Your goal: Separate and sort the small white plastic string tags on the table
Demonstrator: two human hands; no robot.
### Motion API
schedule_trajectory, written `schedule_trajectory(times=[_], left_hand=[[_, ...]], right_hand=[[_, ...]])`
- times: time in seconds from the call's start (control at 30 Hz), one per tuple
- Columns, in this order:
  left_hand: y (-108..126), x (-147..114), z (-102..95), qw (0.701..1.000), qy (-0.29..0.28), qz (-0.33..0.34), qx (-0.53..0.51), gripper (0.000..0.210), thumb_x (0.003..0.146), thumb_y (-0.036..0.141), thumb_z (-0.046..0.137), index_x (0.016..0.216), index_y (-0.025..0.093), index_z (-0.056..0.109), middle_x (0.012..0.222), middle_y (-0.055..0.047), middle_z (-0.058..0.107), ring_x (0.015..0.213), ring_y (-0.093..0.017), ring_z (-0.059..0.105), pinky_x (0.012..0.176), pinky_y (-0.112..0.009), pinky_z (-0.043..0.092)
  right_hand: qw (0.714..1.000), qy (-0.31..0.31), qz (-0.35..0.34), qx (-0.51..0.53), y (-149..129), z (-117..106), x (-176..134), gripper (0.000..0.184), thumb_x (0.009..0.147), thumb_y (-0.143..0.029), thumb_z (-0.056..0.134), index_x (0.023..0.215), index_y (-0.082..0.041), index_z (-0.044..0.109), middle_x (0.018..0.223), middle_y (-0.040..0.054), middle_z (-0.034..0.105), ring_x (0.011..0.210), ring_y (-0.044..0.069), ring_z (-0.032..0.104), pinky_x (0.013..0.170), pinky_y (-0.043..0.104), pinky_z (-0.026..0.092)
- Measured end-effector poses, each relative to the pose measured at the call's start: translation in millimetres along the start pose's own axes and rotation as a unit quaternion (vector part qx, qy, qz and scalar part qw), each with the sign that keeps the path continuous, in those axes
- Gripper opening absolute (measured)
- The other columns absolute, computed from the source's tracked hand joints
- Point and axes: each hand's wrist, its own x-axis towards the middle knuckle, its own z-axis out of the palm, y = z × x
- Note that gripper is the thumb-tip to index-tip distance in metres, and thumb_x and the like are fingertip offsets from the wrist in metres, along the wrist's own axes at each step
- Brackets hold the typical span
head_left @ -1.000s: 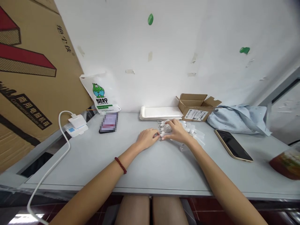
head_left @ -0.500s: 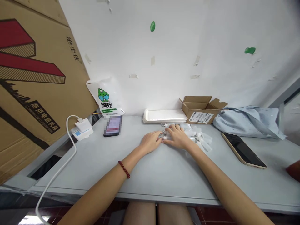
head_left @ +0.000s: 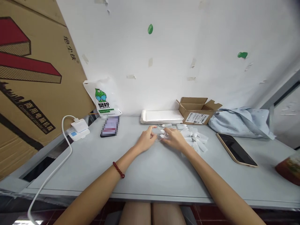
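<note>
My left hand (head_left: 145, 139) is curled, its thumb and forefinger closed on a small translucent plastic dropper bottle (head_left: 158, 130). The bottle's white cap end points right, toward my other hand. My right hand (head_left: 174, 138) is bent over the left side of the pile, its fingertips and thumb around the white caps there. Its fingers partly hide what they grip. Several more translucent bottles (head_left: 201, 145) lie loosely heaped beside and beyond my right hand. A red bead bracelet (head_left: 118, 169) circles my left wrist.
Behind the pile are a white stack of flat packs (head_left: 162, 116) and an open small carton (head_left: 194, 111). A pale blue cloth bag (head_left: 241, 122) and phone (head_left: 236, 149) lie right. Left are another phone (head_left: 110, 126), a white charger (head_left: 79, 128) and a large cardboard box (head_left: 44, 103).
My left hand has lifted and curled its fingers, drawing slightly left from the right hand. A bottle now shows between my hands. The whole view has shifted a little.
</note>
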Motion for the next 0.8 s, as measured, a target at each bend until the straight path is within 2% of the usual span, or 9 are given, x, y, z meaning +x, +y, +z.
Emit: schedule_trajectory(times=[0.17, 0.27, 0.4, 0.5, 0.57, 0.67, 0.8], left_hand=[[3, 0, 1.4, 0.998, 0.01, -0.04, -0.053, 0.039, 0.081, 0.025, 0.047, 0.119, 0.014, 0.046, 0.063, 0.004, 0.054, 0.053, -0.01, 0.05, 0.055, -0.022, 0.041], [2, 1, 2.6, 0.997, 0.008, -0.049, -0.053, 0.037, 0.08, 0.024, 0.048, 0.116, 0.015, 0.049, 0.062, 0.004, 0.054, 0.053, -0.01, 0.049, 0.054, -0.022, 0.041], [-2, 2, 3.0, 0.998, 0.009, -0.054, -0.04, 0.035, 0.079, 0.025, 0.049, 0.112, 0.014, 0.053, 0.062, 0.004, 0.053, 0.055, -0.011, 0.05, 0.054, -0.022, 0.042], [-4, 2, 2.8, 0.997, 0.012, -0.056, -0.042, 0.033, 0.079, 0.025, 0.049, 0.11, 0.014, 0.054, 0.063, 0.003, 0.054, 0.056, -0.011, 0.051, 0.056, -0.023, 0.043], [-3, 2, 3.0, 0.997, 0.006, -0.06, -0.038, 0.034, 0.079, 0.025, 0.048, 0.11, 0.014, 0.055, 0.064, 0.003, 0.054, 0.055, -0.011, 0.051, 0.057, -0.024, 0.043], [-2, 3, 4.5, 0.998, -0.004, -0.058, -0.014, 0.033, 0.079, 0.024, 0.047, 0.109, 0.014, 0.056, 0.063, 0.003, 0.055, 0.057, -0.012, 0.052, 0.059, -0.025, 0.042], [-6, 6, 7.1, 0.999, -0.002, -0.051, -0.013, 0.033, 0.078, 0.021, 0.048, 0.109, 0.014, 0.056, 0.065, 0.001, 0.058, 0.065, -0.014, 0.057, 0.066, -0.027, 0.044]], right_hand=[[0.988, 0.082, 0.053, 0.12, 9, 4, 3, 0.02, 0.072, -0.031, 0.054, 0.089, -0.02, 0.053, 0.066, -0.0006, 0.06, 0.057, 0.015, 0.052, 0.055, 0.023, 0.031], [0.982, 0.095, 0.066, 0.15, 10, 7, 4, 0.018, 0.071, -0.031, 0.052, 0.086, -0.02, 0.052, 0.066, -0.0016, 0.058, 0.056, 0.014, 0.051, 0.056, 0.024, 0.033], [0.987, 0.067, 0.033, 0.139, 6, -1, 1, 0.018, 0.073, -0.031, 0.051, 0.087, -0.02, 0.052, 0.071, 0.0003, 0.059, 0.062, 0.016, 0.052, 0.058, 0.025, 0.034], [0.993, 0.058, -0.014, 0.105, 3, -19, -5, 0.016, 0.074, -0.026, 0.049, 0.088, -0.02, 0.053, 0.081, 0.0041, 0.061, 0.07, 0.018, 0.053, 0.059, 0.025, 0.033], [0.994, 0.049, -0.014, 0.095, 1, -31, -9, 0.012, 0.074, -0.022, 0.048, 0.085, -0.019, 0.053, 0.08, 0.0037, 0.06, 0.07, 0.017, 0.053, 0.06, 0.025, 0.033], [0.998, -0.013, -0.008, 0.056, -4, -40, -13, 0.015, 0.072, -0.019, 0.051, 0.086, -0.019, 0.055, 0.084, 0.0043, 0.061, 0.071, 0.017, 0.053, 0.059, 0.024, 0.032], [0.994, -0.11, -0.014, -0.024, -12, -30, -14, 0.017, 0.073, -0.017, 0.054, 0.089, -0.019, 0.058, 0.085, 0.0073, 0.061, 0.078, 0.02, 0.055, 0.059, 0.025, 0.031]])
